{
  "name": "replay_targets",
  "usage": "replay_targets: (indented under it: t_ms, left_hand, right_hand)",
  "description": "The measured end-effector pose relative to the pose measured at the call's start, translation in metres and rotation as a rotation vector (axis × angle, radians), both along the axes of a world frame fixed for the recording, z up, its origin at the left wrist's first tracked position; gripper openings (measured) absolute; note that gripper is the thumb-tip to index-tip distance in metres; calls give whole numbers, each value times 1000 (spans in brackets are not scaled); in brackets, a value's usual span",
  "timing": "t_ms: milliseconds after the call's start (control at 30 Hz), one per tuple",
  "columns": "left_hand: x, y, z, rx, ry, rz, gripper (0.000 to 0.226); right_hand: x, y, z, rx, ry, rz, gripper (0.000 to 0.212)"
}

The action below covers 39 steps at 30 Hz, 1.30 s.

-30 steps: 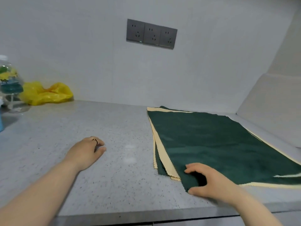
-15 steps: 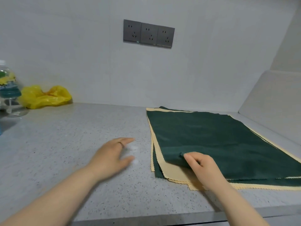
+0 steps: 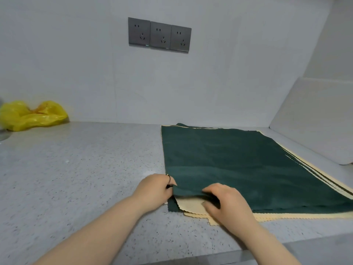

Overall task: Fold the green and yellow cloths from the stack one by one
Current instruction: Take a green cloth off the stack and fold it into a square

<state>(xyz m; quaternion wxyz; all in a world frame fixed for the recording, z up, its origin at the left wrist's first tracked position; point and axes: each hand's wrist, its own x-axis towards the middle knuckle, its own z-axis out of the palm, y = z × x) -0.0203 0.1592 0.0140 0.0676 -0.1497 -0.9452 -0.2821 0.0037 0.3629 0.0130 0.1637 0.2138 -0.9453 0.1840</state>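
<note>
A stack of cloths lies flat on the right half of a speckled grey countertop, reaching from the back wall toward the lower right of the frame. The top green cloth covers most of the pile, with pale yellow cloths showing as scalloped strips along the near and right edges and a second green layer peeking out at the near left corner. Both hands meet at that near left corner, low in the centre of the frame. The left hand, with a ring on one finger, pinches the corner of the top green cloth between thumb and fingers, lifting it slightly off the yellow layer beneath. The right hand sits just beside it, its fingers curled over the green edge and its thumb on the yellow cloth below; it seems to be gripping the same green edge, though the fold hides the fingertips. In the upper centre of the frame three dark grey wall sockets sit in a row on the white wall. At the far left edge a crumpled yellow plastic bag rests against the wall, well apart from the stack.
</note>
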Motion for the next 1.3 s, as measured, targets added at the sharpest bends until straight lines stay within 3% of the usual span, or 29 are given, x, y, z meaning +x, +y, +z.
replay_targets:
  t_ms: [133,300,367,467,667,800,1000,1067,1133,1300]
  left_hand:
    - [2,-36,3,87,-72,20,25]
    - [16,-98,4,77,-94,201,9]
    - [33,-123,3,135,-106,256,11]
    - [67,-153,2,162,-102,286,32]
    - [126,-192,3,-6,-12,475,9]
    - [153,-205,4,-234,26,582,29]
    - [176,-234,2,-33,-82,732,45]
    - [180,-241,2,6,-119,757,45]
    - [180,-245,3,42,-149,757,43]
    - [175,-257,11,195,-185,704,35]
  right_hand:
    - [-5,22,3,96,45,-119,29]
    - [-11,30,6,221,9,-171,34]
    - [-11,22,7,240,10,-155,34]
    - [-10,3,9,257,19,-94,31]
    - [1,-33,14,246,-25,52,26]
    - [12,-48,18,270,-53,120,20]
    - [24,-16,29,408,-125,-4,8]
    - [23,0,33,472,-144,-102,25]
    - [21,12,39,423,-245,-143,31]
    - [7,46,64,2,-578,-88,21]
